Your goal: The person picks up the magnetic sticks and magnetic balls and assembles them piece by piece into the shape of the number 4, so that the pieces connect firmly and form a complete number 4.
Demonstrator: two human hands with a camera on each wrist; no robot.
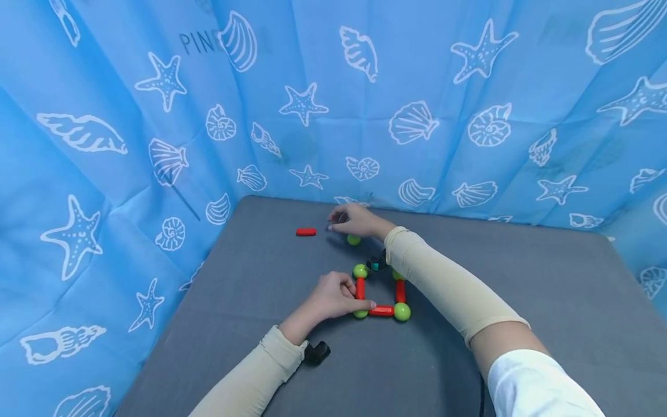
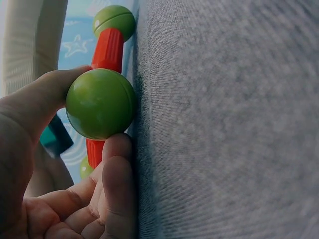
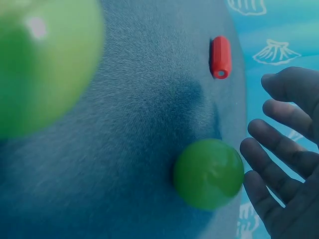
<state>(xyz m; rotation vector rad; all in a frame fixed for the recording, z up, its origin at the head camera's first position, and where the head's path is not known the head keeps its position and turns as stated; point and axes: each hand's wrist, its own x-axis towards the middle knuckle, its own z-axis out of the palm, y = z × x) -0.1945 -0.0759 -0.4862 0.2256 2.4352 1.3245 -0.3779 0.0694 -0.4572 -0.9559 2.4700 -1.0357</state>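
On the grey table is a three-sided ball-and-rod frame of red rods (image 1: 383, 311) and green balls (image 1: 402, 311). My left hand (image 1: 332, 297) holds its near left corner, with thumb and fingers on either side of the corner ball (image 2: 101, 104). Beyond the frame my right hand (image 1: 359, 220) hovers with fingers loosely bent and nothing in them. A loose green ball (image 3: 209, 174) sits beneath it, close to the fingertips in the right wrist view. A single red rod (image 1: 305, 231) lies farther left, past the right fingertips.
Blue curtains (image 1: 333, 139) with white shells and starfish stand behind the table and along its left side. The right forearm, in a cream sleeve (image 1: 453, 278), passes over the frame's far right corner. A dark wrist camera (image 1: 316, 353) sits under the left wrist.
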